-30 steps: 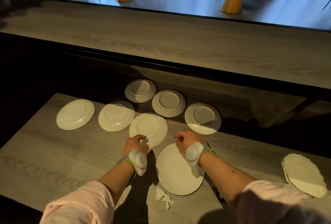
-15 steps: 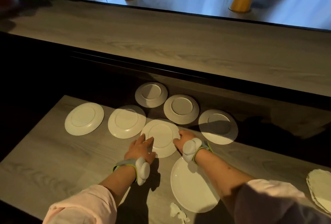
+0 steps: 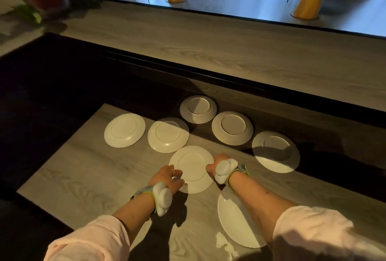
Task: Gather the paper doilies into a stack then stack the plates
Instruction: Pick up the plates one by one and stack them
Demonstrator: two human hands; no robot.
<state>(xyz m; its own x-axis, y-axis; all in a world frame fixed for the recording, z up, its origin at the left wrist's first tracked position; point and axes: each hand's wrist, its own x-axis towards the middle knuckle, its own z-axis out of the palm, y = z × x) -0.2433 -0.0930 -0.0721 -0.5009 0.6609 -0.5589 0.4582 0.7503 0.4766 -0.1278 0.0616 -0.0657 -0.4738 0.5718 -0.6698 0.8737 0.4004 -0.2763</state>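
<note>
Several white plates lie spread on the wooden table (image 3: 83,177). My left hand (image 3: 167,178) grips the left rim of the middle plate (image 3: 192,166), and my right hand (image 3: 217,161) holds its right rim. A large plate (image 3: 236,219) lies nearest me, partly under my right forearm. Other plates sit at the far left (image 3: 124,130), beside it (image 3: 168,134), at the back (image 3: 198,109), back right (image 3: 232,128) and right (image 3: 275,151). The doily stack is out of view.
A crumpled scrap of white paper (image 3: 224,247) lies at the near edge. A raised wooden counter (image 3: 229,47) runs behind the plates, above a dark gap. The table's left edge drops into darkness.
Both hands have reached forward from the large near plate and closed on the rims of the middle plate. The view has shifted, and the doily stack at the right has left the frame.
</note>
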